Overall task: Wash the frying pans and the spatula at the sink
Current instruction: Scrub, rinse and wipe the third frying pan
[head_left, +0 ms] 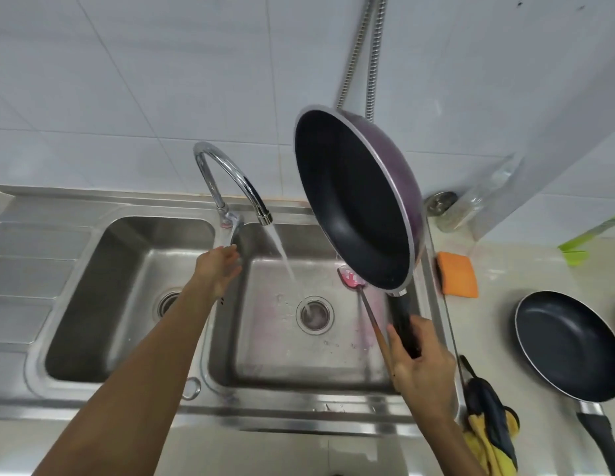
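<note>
My right hand (421,364) grips the black handle of a purple frying pan (354,201), held tilted on edge above the right basin, its dark inside facing left. A spatula (354,281) with a pink head and wooden handle leans in the right basin (275,341), partly hidden behind the pan. My left hand (218,266) rests on the lever at the base of the chrome tap (230,180). Water runs from the spout into the right basin's drain (314,314). A second dark frying pan (570,348) lies flat on the counter at the right.
An empty left basin (127,297) and a ribbed draining board (28,269) lie to the left. An orange sponge (457,274) sits on the counter beside the sink. A yellow and dark cloth (491,424) hangs at the front edge. Two metal hoses (371,53) run down the tiled wall.
</note>
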